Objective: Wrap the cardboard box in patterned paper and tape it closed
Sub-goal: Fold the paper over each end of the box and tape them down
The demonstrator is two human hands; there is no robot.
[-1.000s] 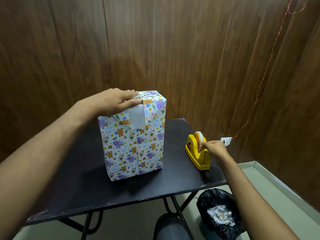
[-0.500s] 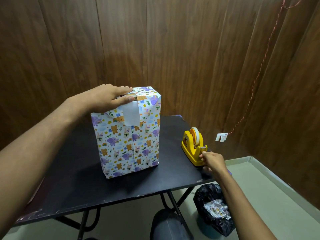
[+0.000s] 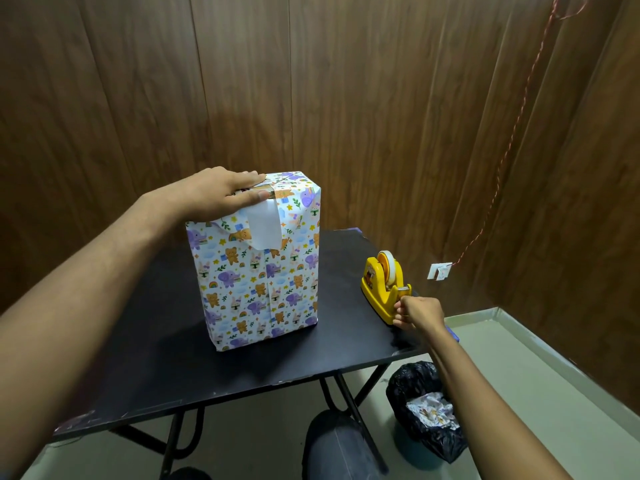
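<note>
Currently, your left hand (image 3: 221,192) lies flat on top of the wrapped box (image 3: 258,271), fingers straight and pressed together, holding down the paper flap (image 3: 265,230). The box stands upright mid-table (image 3: 138,368). Your right hand (image 3: 417,313), fingers curled, pinches at the cutter end of the yellow tape dispenser (image 3: 382,285) near the table's right edge.
</note>
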